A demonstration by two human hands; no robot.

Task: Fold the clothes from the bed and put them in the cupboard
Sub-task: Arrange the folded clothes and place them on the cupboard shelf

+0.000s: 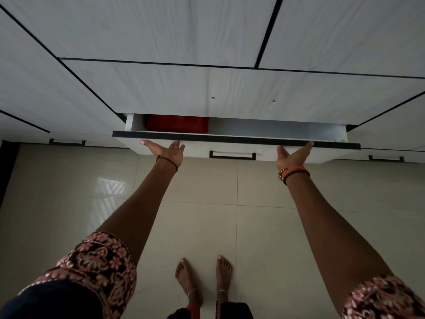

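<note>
A white cupboard drawer (234, 151) with a dark top edge and a black handle stands partly pulled out of the white cupboard (230, 93). Inside it, at the left, lies a folded red cloth (178, 124); the rest of the visible interior is bare white. My left hand (166, 150) presses flat against the drawer front near its left end, fingers straight. My right hand (293, 155) presses flat against the front near its right end, fingers straight. Both arms are stretched out.
Shut drawers with black handles sit to the left (67, 142) and right (386, 158) of the open one. Beige glossy floor tiles (230, 215) lie below, with my bare feet (204, 277) standing on them. Tall cupboard doors rise above.
</note>
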